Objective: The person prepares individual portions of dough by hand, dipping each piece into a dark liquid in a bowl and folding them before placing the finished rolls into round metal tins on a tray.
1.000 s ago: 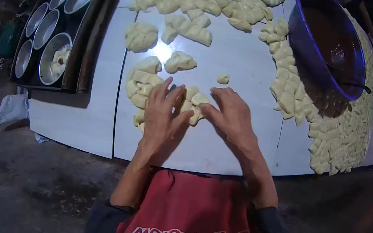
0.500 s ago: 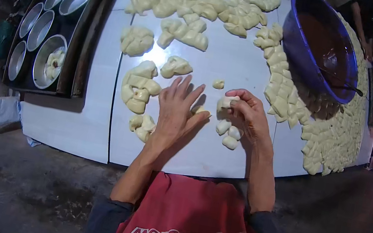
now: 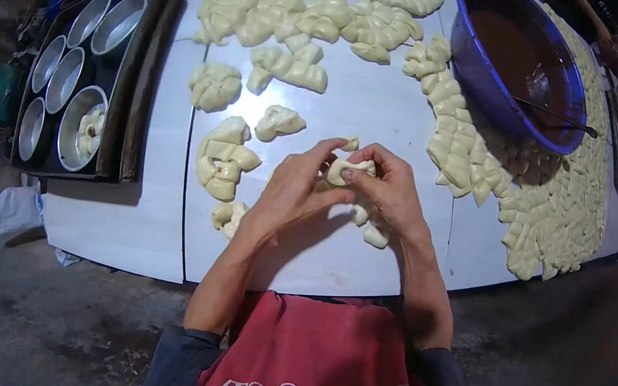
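Note:
A piece of pale dough (image 3: 344,171) is held between my two hands over the middle of the table's near part. My left hand (image 3: 294,192) curves round its left side, fingers bent and thumb beneath. My right hand (image 3: 393,195) pinches it from the right, thumb pressed on its front. Small white dough pieces (image 3: 376,236) lie below my right hand, partly hidden by it. A tiny dough lump (image 3: 351,143) shows just beyond my fingertips. Left of my left hand are a folded dough cluster (image 3: 221,167) and a smaller lump (image 3: 280,123).
Cut dough pieces cover the table's far side (image 3: 309,7) and right side (image 3: 559,229). A blue-purple basin (image 3: 478,78) of brown filling, with a dark handle in it, stands on the right. Round metal tins (image 3: 82,128) sit on a dark rack at left. Another person's arm (image 3: 592,16) shows far right.
My left hand has come off the table and moved right to meet my right hand. The right hand has shifted left, bringing its dough piece between both hands. The view has tilted slightly.

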Demonstrator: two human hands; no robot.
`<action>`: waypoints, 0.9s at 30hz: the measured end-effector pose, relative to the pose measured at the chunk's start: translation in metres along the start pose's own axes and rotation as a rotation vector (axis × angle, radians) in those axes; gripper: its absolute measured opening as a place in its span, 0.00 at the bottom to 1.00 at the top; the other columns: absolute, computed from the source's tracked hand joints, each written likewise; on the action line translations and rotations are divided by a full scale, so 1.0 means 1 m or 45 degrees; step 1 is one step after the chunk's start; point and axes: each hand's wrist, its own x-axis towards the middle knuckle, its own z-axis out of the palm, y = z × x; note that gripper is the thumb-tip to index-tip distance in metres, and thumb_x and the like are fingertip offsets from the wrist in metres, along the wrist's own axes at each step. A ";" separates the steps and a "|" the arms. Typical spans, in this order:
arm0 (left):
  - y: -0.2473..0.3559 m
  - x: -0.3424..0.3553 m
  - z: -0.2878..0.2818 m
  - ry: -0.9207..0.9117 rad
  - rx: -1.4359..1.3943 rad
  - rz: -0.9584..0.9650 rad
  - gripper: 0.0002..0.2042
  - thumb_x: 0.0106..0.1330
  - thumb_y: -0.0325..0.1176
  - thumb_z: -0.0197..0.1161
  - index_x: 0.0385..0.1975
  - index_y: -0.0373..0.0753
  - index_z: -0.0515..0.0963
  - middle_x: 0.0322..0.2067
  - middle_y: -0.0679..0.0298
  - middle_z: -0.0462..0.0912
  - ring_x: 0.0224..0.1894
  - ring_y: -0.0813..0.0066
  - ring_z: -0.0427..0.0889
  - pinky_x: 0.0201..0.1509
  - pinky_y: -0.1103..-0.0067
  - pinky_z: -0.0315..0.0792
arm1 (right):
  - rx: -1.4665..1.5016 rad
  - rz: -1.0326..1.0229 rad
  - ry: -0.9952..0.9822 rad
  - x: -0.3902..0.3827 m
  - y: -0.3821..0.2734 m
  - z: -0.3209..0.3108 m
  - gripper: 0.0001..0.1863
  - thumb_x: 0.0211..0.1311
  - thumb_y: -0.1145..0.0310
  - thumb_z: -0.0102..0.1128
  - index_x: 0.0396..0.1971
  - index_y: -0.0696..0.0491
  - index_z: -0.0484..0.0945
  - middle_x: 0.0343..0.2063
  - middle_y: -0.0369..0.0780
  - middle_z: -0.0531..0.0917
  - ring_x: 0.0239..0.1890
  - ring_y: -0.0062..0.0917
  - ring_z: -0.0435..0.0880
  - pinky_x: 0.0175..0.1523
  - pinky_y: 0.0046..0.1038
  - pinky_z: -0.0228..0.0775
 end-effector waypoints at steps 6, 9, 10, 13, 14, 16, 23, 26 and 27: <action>-0.044 -0.006 -0.005 0.387 0.755 0.524 0.14 0.50 0.27 0.68 0.38 0.40 0.82 0.40 0.59 0.83 0.50 0.59 0.80 0.58 0.62 0.64 | 0.075 0.135 -0.003 -0.009 -0.030 0.023 0.07 0.55 0.72 0.67 0.31 0.56 0.78 0.25 0.34 0.79 0.26 0.14 0.76 0.29 0.18 0.67; -0.081 0.001 0.008 0.422 1.033 0.382 0.19 0.57 0.27 0.62 0.50 0.40 0.78 0.57 0.52 0.72 0.65 0.54 0.67 0.67 0.55 0.55 | 0.600 0.063 0.108 -0.030 -0.041 0.016 0.07 0.49 0.75 0.65 0.27 0.54 0.74 0.23 0.33 0.76 0.26 0.16 0.75 0.32 0.19 0.68; -0.084 -0.002 0.012 0.410 0.997 0.389 0.23 0.61 0.30 0.60 0.58 0.38 0.72 0.62 0.47 0.67 0.68 0.50 0.63 0.69 0.50 0.50 | 0.535 0.152 0.146 -0.035 -0.058 0.012 0.07 0.51 0.75 0.63 0.29 0.54 0.74 0.24 0.33 0.76 0.27 0.17 0.77 0.35 0.19 0.72; -0.057 -0.005 0.014 0.360 0.876 0.330 0.32 0.60 0.37 0.66 0.65 0.36 0.64 0.65 0.43 0.63 0.69 0.46 0.61 0.70 0.48 0.49 | 0.710 -0.075 0.157 -0.023 -0.018 -0.008 0.17 0.61 0.73 0.59 0.49 0.59 0.73 0.39 0.42 0.79 0.38 0.24 0.82 0.43 0.24 0.79; -0.041 -0.008 0.012 0.338 0.802 0.366 0.35 0.58 0.40 0.69 0.65 0.36 0.65 0.64 0.43 0.65 0.68 0.45 0.62 0.70 0.51 0.52 | 0.699 -0.012 0.215 -0.023 -0.022 -0.003 0.20 0.62 0.74 0.59 0.54 0.60 0.71 0.42 0.43 0.80 0.39 0.25 0.83 0.43 0.24 0.79; -0.014 -0.008 0.011 0.287 0.493 0.355 0.36 0.55 0.43 0.72 0.63 0.36 0.67 0.61 0.44 0.68 0.65 0.46 0.66 0.68 0.55 0.58 | 0.673 0.030 0.215 -0.027 -0.026 0.013 0.21 0.62 0.74 0.58 0.55 0.60 0.70 0.42 0.43 0.80 0.40 0.25 0.83 0.43 0.24 0.79; 0.004 -0.001 0.028 0.167 0.004 0.232 0.25 0.63 0.36 0.66 0.60 0.40 0.72 0.37 0.53 0.86 0.41 0.61 0.87 0.45 0.73 0.77 | 0.354 -0.016 0.378 -0.041 -0.015 0.004 0.09 0.61 0.73 0.61 0.41 0.56 0.76 0.40 0.40 0.82 0.39 0.22 0.83 0.43 0.21 0.77; 0.009 0.004 0.031 0.006 -0.243 0.012 0.31 0.65 0.34 0.64 0.68 0.41 0.63 0.45 0.51 0.85 0.47 0.61 0.85 0.51 0.72 0.77 | 0.082 -0.327 0.538 -0.035 0.006 -0.009 0.08 0.61 0.74 0.63 0.40 0.55 0.76 0.39 0.38 0.82 0.40 0.21 0.82 0.46 0.21 0.75; 0.014 0.006 0.036 0.084 -0.279 0.066 0.33 0.66 0.35 0.62 0.71 0.40 0.57 0.51 0.49 0.81 0.52 0.60 0.82 0.56 0.71 0.74 | 0.152 -0.312 0.496 -0.034 0.007 -0.014 0.09 0.61 0.75 0.63 0.40 0.56 0.76 0.40 0.38 0.82 0.42 0.21 0.81 0.47 0.22 0.74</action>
